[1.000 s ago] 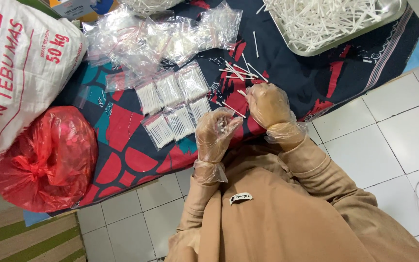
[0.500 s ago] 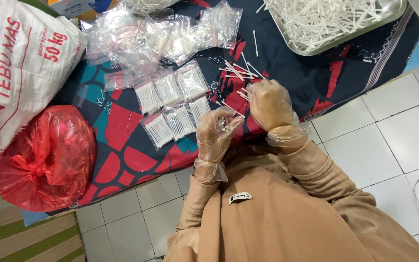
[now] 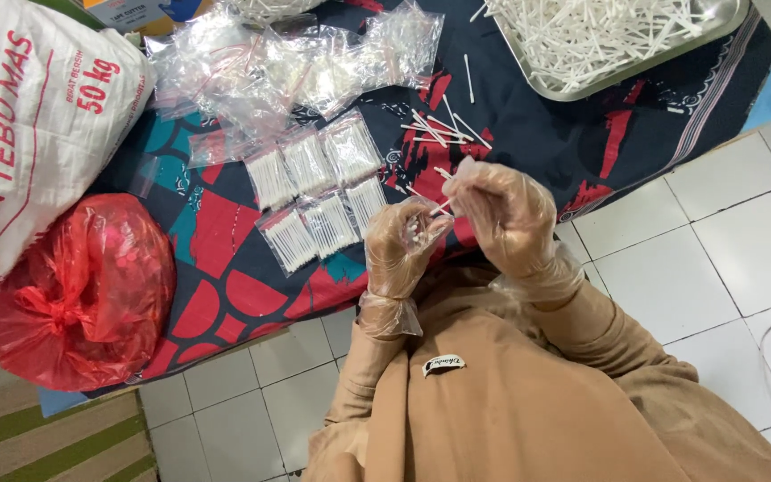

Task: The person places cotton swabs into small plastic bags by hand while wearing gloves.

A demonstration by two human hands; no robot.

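Above the lap, left hand (image 3: 403, 245) stays clenched on a small bundle of cotton swabs (image 3: 415, 230); right hand (image 3: 501, 214) pinches one swab, now nearer the bundle than a second ago. Filled packets (image 3: 319, 192) lie just left, metal tray (image 3: 582, 85) far right.

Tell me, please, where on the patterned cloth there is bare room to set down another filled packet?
Free cloth lies between the red bag and the filled packets, and below the tray. Crowded: the empty bags and loose swabs.
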